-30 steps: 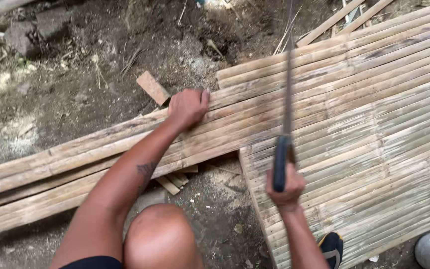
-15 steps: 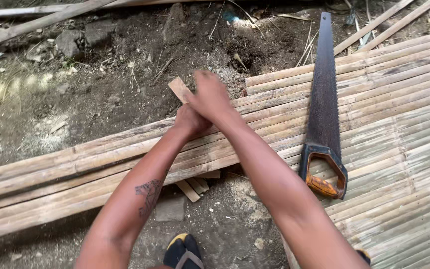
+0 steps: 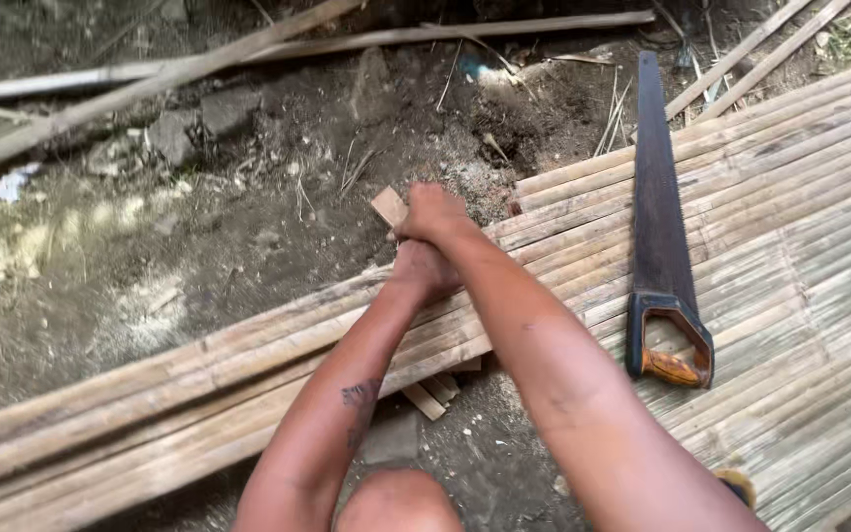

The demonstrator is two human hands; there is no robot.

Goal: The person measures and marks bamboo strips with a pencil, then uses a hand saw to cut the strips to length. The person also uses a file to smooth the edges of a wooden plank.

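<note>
Resting flat on the bamboo mat (image 3: 800, 246) now, the handsaw (image 3: 664, 236) lies w/ its dark blade pointing away from the person and its black-and-orange handle nearest them; no hand touches it. A sec ago the right hand held that saw upright by the handle, blade up, over the mat; half a sec ago it was already laid down, and it sits in the same spot now.

Both hands have come together at the bundle of long bamboo slats (image 3: 199, 394) that runs diagonally from lower left up to the mat. Right hand (image 3: 432, 213) is curled shut on top, at the small wood offcut (image 3: 389, 206) sticking out past the slats' far edge — it seems to grip the offcut, though fingers hide the contact. Left hand (image 3: 424, 271) sits just under and touching the right, pressed on the slats; can't tell if it's open or closed since the right forearm and hand cover it. A sec ago the left hand was alone on the slats, fingers spread flat, w/ the offcut lying free just beside it.

Short wood scraps (image 3: 432, 394) lie on the dirt below the slats' near edge. Person's knee shows at bottom centre, a shoe tip at bottom right. Beyond: bare dirt, stones, long poles (image 3: 248, 49) across the top
</note>
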